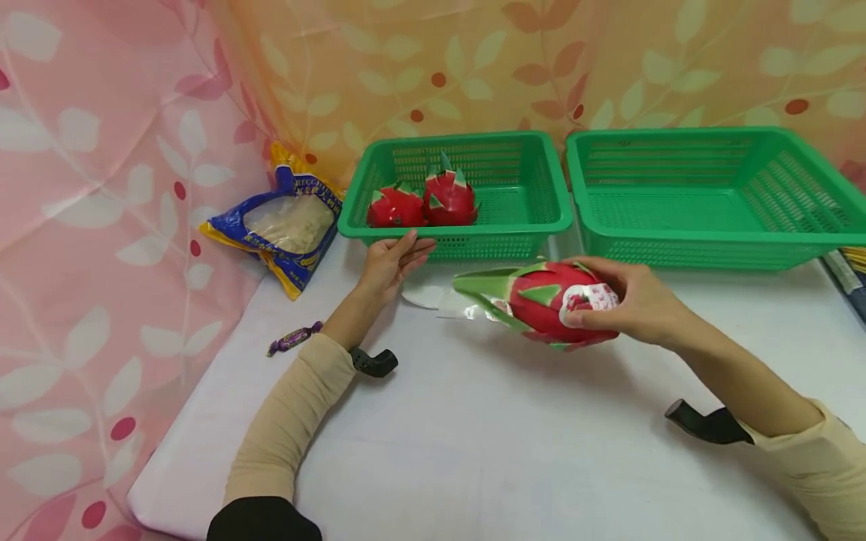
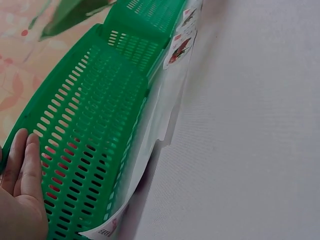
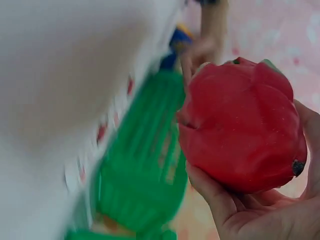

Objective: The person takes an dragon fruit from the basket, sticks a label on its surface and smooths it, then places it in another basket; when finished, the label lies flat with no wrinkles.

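Note:
A red dragon fruit (image 1: 541, 300) with green scales is in my right hand (image 1: 632, 300), raised over the table; a white label is on its side. The right wrist view shows the fruit's smooth red end (image 3: 245, 125) between thumb and fingers. At the front of the left green basket (image 1: 467, 244), my left hand (image 1: 389, 267) touches the rim and outer wall. Its fingers (image 2: 31, 175) lie straight against the slotted side in the left wrist view. Two more dragon fruits (image 1: 395, 208) sit inside that basket. Part of a sticker sheet (image 1: 467, 302) shows behind the held fruit.
A second green basket (image 1: 683, 252) stands to the right. Left of the baskets leans a blue and yellow bag (image 1: 291, 222). A purple-wrapped candy (image 1: 294, 339) lies near my left forearm. Patterned curtains border the white table (image 1: 473, 451). Something dark (image 1: 842, 274) lies at the right edge.

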Demonstrator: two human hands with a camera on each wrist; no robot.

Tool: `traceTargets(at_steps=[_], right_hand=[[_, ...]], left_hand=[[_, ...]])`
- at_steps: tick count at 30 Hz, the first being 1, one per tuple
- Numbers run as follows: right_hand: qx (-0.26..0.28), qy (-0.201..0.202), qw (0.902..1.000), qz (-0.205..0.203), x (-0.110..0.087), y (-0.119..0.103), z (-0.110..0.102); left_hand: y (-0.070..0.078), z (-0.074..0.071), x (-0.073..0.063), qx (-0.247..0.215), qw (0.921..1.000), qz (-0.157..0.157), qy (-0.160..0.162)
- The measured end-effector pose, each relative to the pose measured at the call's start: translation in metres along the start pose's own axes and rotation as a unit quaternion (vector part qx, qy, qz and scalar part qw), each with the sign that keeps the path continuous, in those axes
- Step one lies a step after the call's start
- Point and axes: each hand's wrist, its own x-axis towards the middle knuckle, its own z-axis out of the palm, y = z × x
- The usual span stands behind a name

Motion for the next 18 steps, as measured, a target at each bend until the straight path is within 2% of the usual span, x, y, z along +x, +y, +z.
traceTargets(at_steps=[3, 5, 8, 10, 13, 18], right_hand=[[0.058, 0.052, 0.9967, 0.023, 0.004, 0.007, -0.026], [0.104, 0.098, 0.9889, 0.038, 0.008, 0.013, -0.043], [0.177, 0.175, 0.9674, 0.047, 0.014, 0.025, -0.068], [0.200, 0.225, 0.9521, 0.054, 0.019, 0.035, -0.085], [0.236, 0.279, 0.9287, 0.064, 0.023, 0.050, -0.108], [0.240, 0.332, 0.9081, 0.087, 0.026, 0.075, -0.138]], left_hand=[[0.000, 0.001, 0.000, 0.005, 1.0000, 0.000, -0.002], [0.000, -0.001, -0.001, 0.005, 1.0000, 0.003, -0.002], [0.000, -0.003, -0.003, 0.004, 1.0000, 0.003, -0.005], [-0.001, -0.003, -0.003, 0.004, 0.9999, 0.004, -0.009], [-0.001, -0.004, -0.003, 0.003, 0.9999, 0.006, -0.015], [-0.002, -0.003, -0.003, 0.000, 0.9997, 0.009, -0.023]])
